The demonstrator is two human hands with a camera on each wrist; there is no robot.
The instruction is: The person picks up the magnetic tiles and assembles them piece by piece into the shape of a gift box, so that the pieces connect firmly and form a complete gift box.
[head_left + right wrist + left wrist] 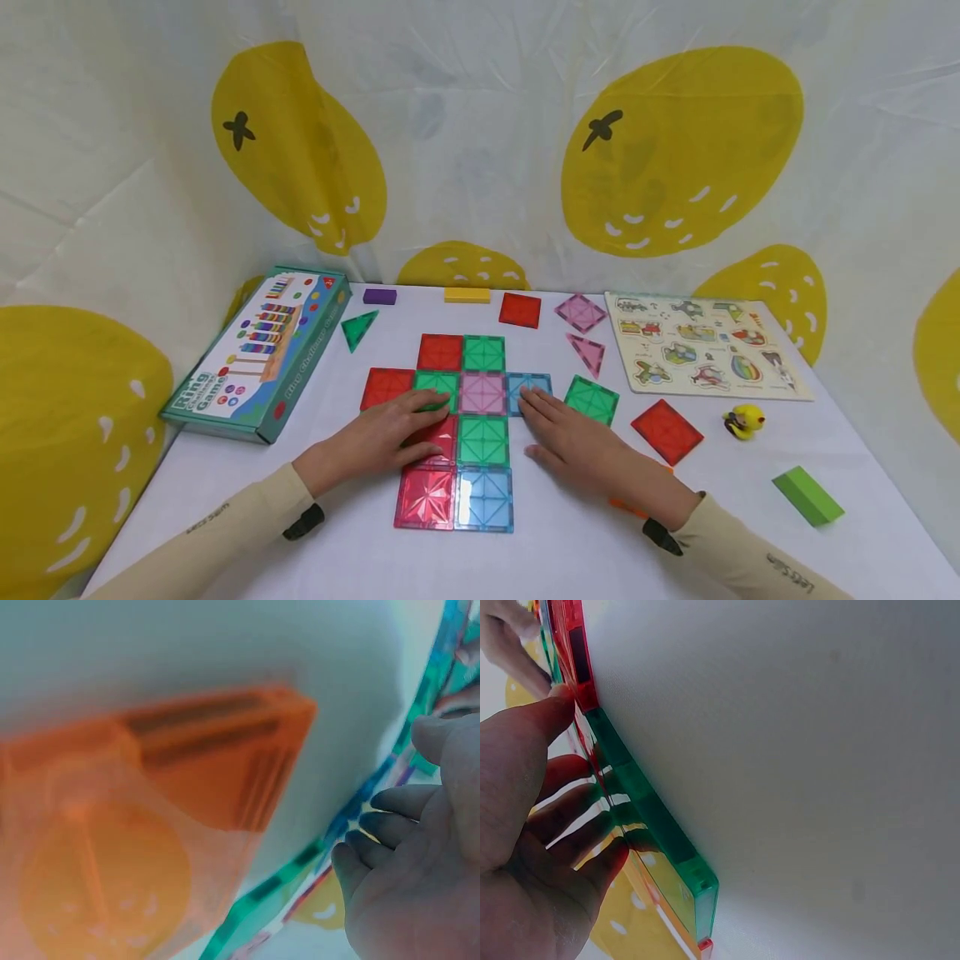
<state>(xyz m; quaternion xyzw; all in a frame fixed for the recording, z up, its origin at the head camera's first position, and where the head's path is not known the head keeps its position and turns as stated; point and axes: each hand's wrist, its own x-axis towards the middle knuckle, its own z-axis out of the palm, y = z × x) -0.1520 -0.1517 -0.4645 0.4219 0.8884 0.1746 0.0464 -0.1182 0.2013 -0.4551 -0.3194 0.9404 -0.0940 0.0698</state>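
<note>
Translucent square magnetic tiles lie flat and joined edge to edge in the head view. My left hand (378, 435) rests its fingers on a green tile (426, 380), with its thumb over a red tile (444, 432). The fingertips of my right hand (581, 437) touch a blue tile (517, 382) at the group's right side, beside a pink tile (482, 393). Both hands have extended, relaxed fingers. Toward the front are a glossy red tile (424, 498) and another blue tile (484, 499). An orange tile (202, 765), blurred in the right wrist view, is mostly hidden under the right forearm in the head view.
Loose around the group are a green tile (592, 401), red tiles (667, 431) and pink pieces (581, 313). A ring game box (258, 354) stands left, a picture puzzle board (701, 346) back right. A toy duck (745, 421) and green block (808, 496) sit right.
</note>
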